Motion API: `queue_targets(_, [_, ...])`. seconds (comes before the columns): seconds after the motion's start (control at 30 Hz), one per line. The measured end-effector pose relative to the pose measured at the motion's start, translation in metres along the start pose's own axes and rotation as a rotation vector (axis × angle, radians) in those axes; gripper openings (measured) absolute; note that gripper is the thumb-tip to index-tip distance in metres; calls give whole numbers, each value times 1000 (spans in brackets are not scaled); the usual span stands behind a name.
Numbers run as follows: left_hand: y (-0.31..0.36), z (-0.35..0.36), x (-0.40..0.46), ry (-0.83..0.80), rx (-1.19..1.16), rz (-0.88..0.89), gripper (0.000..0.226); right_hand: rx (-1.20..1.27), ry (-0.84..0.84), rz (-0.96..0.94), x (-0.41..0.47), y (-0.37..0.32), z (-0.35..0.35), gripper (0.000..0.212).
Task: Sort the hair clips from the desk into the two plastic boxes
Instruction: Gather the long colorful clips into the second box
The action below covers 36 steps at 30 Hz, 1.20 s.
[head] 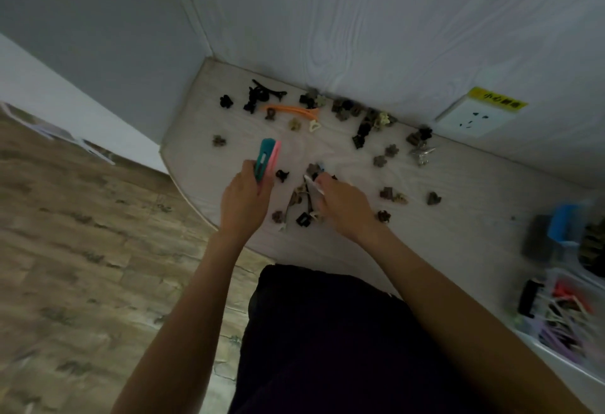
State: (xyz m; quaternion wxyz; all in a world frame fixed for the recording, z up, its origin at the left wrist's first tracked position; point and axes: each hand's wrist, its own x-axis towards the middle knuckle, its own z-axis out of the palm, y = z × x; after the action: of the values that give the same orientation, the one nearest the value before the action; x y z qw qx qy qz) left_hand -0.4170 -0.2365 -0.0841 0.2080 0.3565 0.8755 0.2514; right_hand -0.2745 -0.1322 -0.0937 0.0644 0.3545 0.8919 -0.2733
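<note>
Several small dark, brown and cream hair clips lie scattered over the white desk [458, 217]. My left hand [244, 199] grips two long flat clips, one teal [263, 156] and one pink [274, 158], standing upright out of its fist. My right hand [343, 205] pinches a long pale clip [312, 184] over a small heap of clips near the desk's front edge. A long orange clip [294, 109] lies further back. Two clear plastic boxes stand at the far right: one [556, 315] holds long coloured clips, the other [592, 246] holds dark claw clips.
A wall runs along the back of the desk, with a white power socket [474, 117] under a yellow label. A blue object [564, 223] and a dark block [540, 241] sit by the boxes. The desk's rounded left edge drops to a wooden floor [82, 250].
</note>
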Motion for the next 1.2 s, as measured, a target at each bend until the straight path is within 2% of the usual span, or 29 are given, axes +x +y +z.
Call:
queue_targets(0.1, [4, 7, -13, -107, 143, -14, 33, -164, 84, 17, 5, -9, 9, 27])
queue_targets(0.23, [4, 21, -21, -210, 215, -65, 59, -335, -13, 36, 8, -12, 22, 24])
queue_targets(0.33, [3, 26, -20, -226, 250, -84, 55, -338, -18, 85, 8, -9, 21, 16])
queue_targets(0.5, [7, 28, -10, -235, 298, -55, 52, -307, 83, 209, 3, 20, 6, 19])
queue_targets(0.63, [2, 27, 0, -256, 231, -62, 49, -164, 67, 268, -2, 42, -15, 25])
queue_targets(0.77, [1, 26, 8, -239, 43, -51, 41, 13, 199, 268, 3, 46, -31, 19])
queue_targets(0.87, [1, 24, 10, -236, -51, -39, 39, -46, 224, 191, 15, 42, -31, 14])
queue_targets(1.0, [-2, 23, 11, -249, -58, -21, 42, -220, 186, 127, 31, 37, -25, 14])
queue_targets(1.1, [-4, 24, 13, -249, -73, -10, 39, -378, 122, 145, 38, 35, -20, 14])
queue_targets(1.2, [-4, 22, 16, -223, -116, -4, 38, -368, 110, 188, 41, 35, -18, 17])
